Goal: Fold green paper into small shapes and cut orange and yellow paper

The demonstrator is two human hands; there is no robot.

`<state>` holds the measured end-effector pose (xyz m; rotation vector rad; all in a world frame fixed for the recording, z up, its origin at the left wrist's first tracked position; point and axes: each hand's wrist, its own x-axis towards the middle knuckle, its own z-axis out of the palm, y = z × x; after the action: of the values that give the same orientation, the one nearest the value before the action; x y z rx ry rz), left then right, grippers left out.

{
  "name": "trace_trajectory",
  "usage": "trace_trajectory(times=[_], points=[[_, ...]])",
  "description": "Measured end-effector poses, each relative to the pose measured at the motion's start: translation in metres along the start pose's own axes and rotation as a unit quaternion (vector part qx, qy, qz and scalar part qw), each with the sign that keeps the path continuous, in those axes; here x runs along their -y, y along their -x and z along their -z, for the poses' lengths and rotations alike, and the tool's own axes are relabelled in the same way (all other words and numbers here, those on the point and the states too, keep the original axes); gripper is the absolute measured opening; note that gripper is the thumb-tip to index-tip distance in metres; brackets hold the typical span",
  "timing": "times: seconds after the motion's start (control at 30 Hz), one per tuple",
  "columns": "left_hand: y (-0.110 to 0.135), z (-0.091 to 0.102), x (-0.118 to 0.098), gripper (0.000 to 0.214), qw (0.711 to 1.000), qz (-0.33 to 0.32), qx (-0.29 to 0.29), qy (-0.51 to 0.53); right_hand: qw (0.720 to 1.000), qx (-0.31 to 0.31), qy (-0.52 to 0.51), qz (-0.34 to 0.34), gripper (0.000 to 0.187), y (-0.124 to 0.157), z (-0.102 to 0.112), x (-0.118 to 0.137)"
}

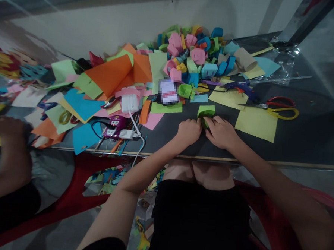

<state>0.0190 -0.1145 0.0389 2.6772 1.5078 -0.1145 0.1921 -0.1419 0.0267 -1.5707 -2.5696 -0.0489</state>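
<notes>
A small folded green paper piece stands on the dark table between my hands. My left hand grips its lower left side with curled fingers. From the right, my right hand pinches the same paper, thumb and fingers close together. The fingertips hide its lower part. Just beyond lies a little green paper cup shape, next to a light blue strip. Scissors with red and yellow handles rest to the right, partly over a yellow sheet.
Folded paper pieces are heaped at the back against the wall. A blue glue gun lies behind the yellow paper. To the left are coloured sheets, a purple power strip, and a white charger with a cable. Another person's hand is at far left.
</notes>
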Motion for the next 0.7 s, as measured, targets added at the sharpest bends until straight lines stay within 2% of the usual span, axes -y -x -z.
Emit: trace_trajectory(times=[0.17,0.3,0.37,0.43,0.5,0.57,0.7], points=[[-0.001,-0.001,-0.002,0.044,1.0,0.009,0.003,0.0,0.999,-0.02,0.015,-0.032,0.047,0.004,-0.002,-0.003],[-0.005,0.005,0.009,0.045,0.999,0.015,0.017,0.027,0.999,-0.007,0.027,-0.039,0.042,0.002,0.0,-0.003],[-0.005,0.011,0.021,0.047,0.998,-0.012,0.021,0.059,0.999,0.0,0.032,-0.041,0.044,0.0,0.001,-0.003],[-0.003,0.017,0.035,0.051,0.994,-0.069,0.008,0.086,0.999,0.006,0.034,-0.034,0.047,-0.001,0.003,-0.002],[0.001,0.022,0.047,0.05,0.992,-0.11,-0.003,0.055,0.999,0.014,0.037,-0.025,0.049,-0.001,0.005,-0.002],[0.004,0.024,0.052,0.05,0.992,-0.124,0.005,-0.004,0.999,0.022,0.039,-0.018,0.049,-0.002,0.006,-0.002],[0.004,0.019,0.049,0.051,0.987,-0.15,0.002,-0.06,0.999,0.021,0.033,-0.009,0.048,-0.002,0.006,-0.005]])
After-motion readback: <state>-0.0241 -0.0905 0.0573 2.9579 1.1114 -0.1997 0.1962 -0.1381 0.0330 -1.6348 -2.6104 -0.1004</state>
